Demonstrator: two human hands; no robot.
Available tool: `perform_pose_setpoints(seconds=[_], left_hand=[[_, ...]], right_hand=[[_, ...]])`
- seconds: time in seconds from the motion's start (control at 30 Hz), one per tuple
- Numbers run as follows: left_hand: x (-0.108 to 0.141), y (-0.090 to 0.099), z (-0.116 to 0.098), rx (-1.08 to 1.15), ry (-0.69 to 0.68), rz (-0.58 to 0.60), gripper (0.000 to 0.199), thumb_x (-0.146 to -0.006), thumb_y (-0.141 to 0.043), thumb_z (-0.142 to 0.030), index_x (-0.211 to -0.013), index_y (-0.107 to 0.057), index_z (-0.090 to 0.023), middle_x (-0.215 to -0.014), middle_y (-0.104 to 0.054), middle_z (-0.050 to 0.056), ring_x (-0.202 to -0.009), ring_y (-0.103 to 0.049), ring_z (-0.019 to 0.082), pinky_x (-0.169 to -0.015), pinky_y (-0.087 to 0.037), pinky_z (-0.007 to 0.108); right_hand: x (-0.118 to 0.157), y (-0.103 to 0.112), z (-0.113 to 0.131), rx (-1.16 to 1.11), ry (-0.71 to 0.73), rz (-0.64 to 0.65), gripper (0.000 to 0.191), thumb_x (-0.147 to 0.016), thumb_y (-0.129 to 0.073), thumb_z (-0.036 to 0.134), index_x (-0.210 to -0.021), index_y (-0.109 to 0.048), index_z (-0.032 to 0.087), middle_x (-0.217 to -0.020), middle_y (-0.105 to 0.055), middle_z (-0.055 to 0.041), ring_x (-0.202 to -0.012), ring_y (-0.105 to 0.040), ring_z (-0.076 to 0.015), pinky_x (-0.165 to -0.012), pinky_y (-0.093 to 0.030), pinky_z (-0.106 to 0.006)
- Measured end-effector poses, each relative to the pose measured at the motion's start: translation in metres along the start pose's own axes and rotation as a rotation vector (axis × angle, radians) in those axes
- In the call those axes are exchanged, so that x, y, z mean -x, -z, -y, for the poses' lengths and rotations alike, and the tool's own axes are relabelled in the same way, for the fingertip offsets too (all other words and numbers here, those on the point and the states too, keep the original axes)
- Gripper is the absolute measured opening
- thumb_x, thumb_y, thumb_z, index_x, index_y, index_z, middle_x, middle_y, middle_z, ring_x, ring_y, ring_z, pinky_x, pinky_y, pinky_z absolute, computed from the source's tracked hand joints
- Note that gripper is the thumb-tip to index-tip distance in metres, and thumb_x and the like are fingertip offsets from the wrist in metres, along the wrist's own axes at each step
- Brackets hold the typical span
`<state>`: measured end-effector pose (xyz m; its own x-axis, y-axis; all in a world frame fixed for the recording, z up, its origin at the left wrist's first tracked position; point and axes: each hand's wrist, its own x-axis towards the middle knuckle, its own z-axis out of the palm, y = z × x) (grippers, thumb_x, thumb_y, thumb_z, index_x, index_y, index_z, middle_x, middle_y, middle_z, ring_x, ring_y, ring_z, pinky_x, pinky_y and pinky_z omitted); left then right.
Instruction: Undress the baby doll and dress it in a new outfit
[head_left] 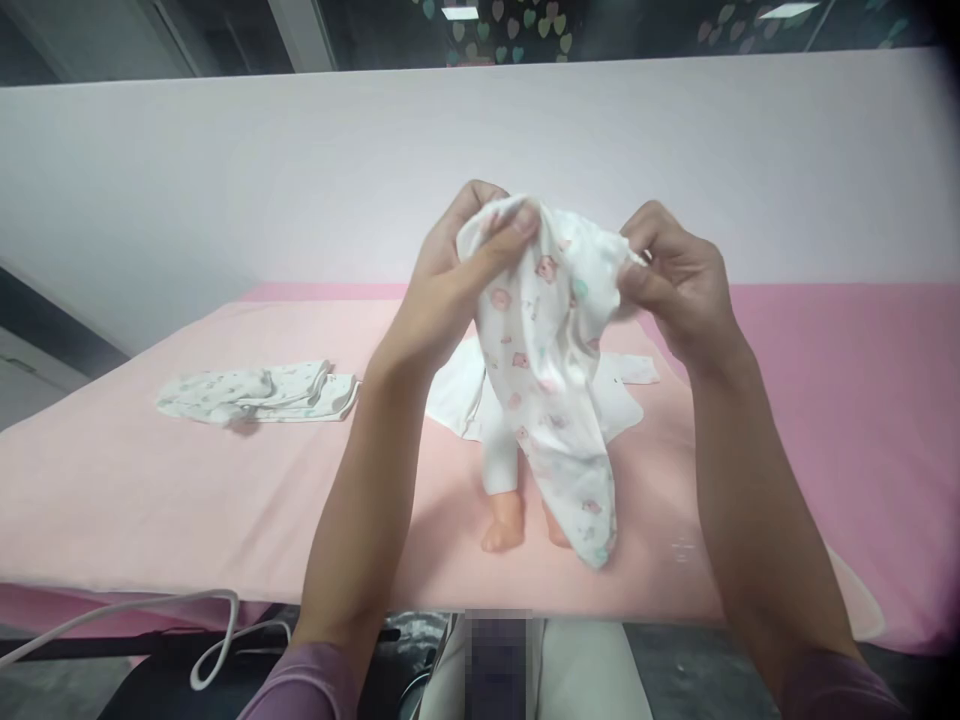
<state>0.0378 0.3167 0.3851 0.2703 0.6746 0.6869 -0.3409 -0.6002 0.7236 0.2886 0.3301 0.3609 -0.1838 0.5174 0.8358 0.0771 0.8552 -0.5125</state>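
A white cloth baby garment with small pink and green prints hangs between my two hands above the table. My left hand pinches its upper left edge, thumb in front. At its upper right edge, my right hand grips the fabric between thumb and fingers. Behind the garment lies a baby doll, with one foot and a white-clad leg showing; the cloth covers most of the rest. White clothing spreads out beneath or around the doll's upper part.
Folded white printed baby clothes lie at the left on the pink-covered table. A white wall rises behind it. A white cable loops below the front left edge.
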Motion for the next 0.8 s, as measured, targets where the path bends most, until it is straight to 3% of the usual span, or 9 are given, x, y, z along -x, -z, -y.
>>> perform_pose_setpoints(seconds=[0.17, 0.27, 0.37, 0.43, 0.53, 0.57, 0.67, 0.73, 0.8], left_hand=[[-0.002, 0.008, 0.001, 0.176, -0.002, 0.044, 0.020, -0.102, -0.088, -0.028, -0.110, -0.069, -0.025, -0.084, -0.058, -0.002, -0.070, -0.060, 0.014, -0.067, -0.050, 0.026], [-0.002, 0.009, 0.001, 0.126, -0.038, 0.117, 0.023, -0.098, -0.092, -0.035, -0.109, -0.075, -0.024, -0.091, -0.062, 0.001, -0.079, -0.064, 0.015, -0.073, -0.052, 0.027], [-0.002, 0.013, 0.001, -0.056, -0.079, 0.119, 0.032, -0.093, -0.096, -0.048, -0.097, -0.075, -0.024, -0.090, -0.063, 0.003, -0.088, -0.068, 0.020, -0.078, -0.056, 0.030], [-0.002, 0.017, 0.001, -0.165, -0.102, 0.108, 0.039, -0.092, -0.096, -0.056, -0.091, -0.074, -0.023, -0.086, -0.062, 0.004, -0.091, -0.069, 0.022, -0.081, -0.058, 0.032], [-0.002, 0.021, 0.002, -0.276, -0.149, 0.113, 0.040, -0.099, -0.091, -0.055, -0.088, -0.073, -0.021, -0.086, -0.060, 0.003, -0.093, -0.071, 0.021, -0.085, -0.060, 0.033], [-0.002, 0.021, 0.003, -0.294, -0.147, 0.118, 0.039, -0.100, -0.091, -0.054, -0.088, -0.073, -0.021, -0.088, -0.060, 0.002, -0.094, -0.072, 0.021, -0.086, -0.061, 0.033], [-0.002, 0.014, 0.006, -0.249, -0.102, 0.134, 0.042, -0.098, -0.093, -0.055, -0.087, -0.070, -0.021, -0.090, -0.061, 0.002, -0.100, -0.076, 0.023, -0.089, -0.063, 0.036], [-0.003, 0.004, 0.008, -0.151, -0.124, 0.161, 0.046, -0.098, -0.092, -0.057, -0.085, -0.066, -0.021, -0.088, -0.060, 0.003, -0.097, -0.074, 0.022, -0.086, -0.062, 0.035], [-0.004, -0.006, 0.010, -0.040, -0.187, 0.184, 0.050, -0.100, -0.091, -0.060, -0.083, -0.062, -0.022, -0.080, -0.053, 0.001, -0.078, -0.064, 0.016, -0.073, -0.055, 0.030]], right_hand=[[-0.006, -0.010, 0.010, -0.109, 0.010, -0.130, 0.051, -0.098, -0.084, 0.072, -0.086, -0.055, 0.031, -0.097, -0.065, -0.0038, -0.092, -0.064, -0.0288, -0.084, -0.057, -0.045], [-0.009, -0.012, 0.016, -0.114, 0.021, -0.204, 0.053, -0.100, -0.079, 0.078, -0.092, -0.053, 0.033, -0.088, -0.062, -0.0018, -0.083, -0.062, -0.0288, -0.073, -0.053, -0.042], [-0.006, -0.001, 0.021, -0.112, 0.069, -0.236, 0.041, -0.099, -0.086, 0.070, -0.102, -0.064, 0.036, -0.084, -0.059, 0.0000, -0.069, -0.052, -0.0224, -0.064, -0.045, -0.038], [-0.001, 0.010, 0.025, -0.032, -0.011, -0.033, 0.038, -0.097, -0.089, 0.067, -0.106, -0.074, 0.033, -0.084, -0.063, -0.0007, -0.067, -0.049, -0.0194, -0.061, -0.042, -0.036], [0.007, 0.015, 0.033, 0.100, -0.105, 0.301, 0.037, -0.099, -0.088, 0.063, -0.089, -0.080, 0.028, -0.081, -0.065, -0.0025, -0.073, -0.056, -0.0206, -0.066, -0.047, -0.037], [0.008, 0.012, 0.036, 0.107, -0.068, 0.293, 0.038, -0.100, -0.087, 0.060, -0.080, -0.079, 0.028, -0.081, -0.065, -0.0034, -0.079, -0.059, -0.0228, -0.073, -0.052, -0.040], [0.008, -0.011, 0.044, 0.031, 0.089, 0.049, 0.048, -0.093, -0.088, 0.063, -0.062, -0.069, 0.032, -0.088, -0.067, -0.0078, -0.095, -0.064, -0.0321, -0.089, -0.059, -0.051], [0.006, -0.025, 0.045, -0.099, 0.069, -0.072, 0.058, -0.090, -0.087, 0.069, -0.059, -0.055, 0.031, -0.078, -0.059, -0.0073, -0.080, -0.060, -0.0320, -0.075, -0.059, -0.052], [0.003, -0.028, 0.040, -0.194, -0.011, -0.084, 0.066, -0.090, -0.081, 0.080, -0.066, -0.045, 0.030, -0.065, -0.042, -0.0023, -0.061, -0.049, -0.0272, -0.059, -0.052, -0.046]])
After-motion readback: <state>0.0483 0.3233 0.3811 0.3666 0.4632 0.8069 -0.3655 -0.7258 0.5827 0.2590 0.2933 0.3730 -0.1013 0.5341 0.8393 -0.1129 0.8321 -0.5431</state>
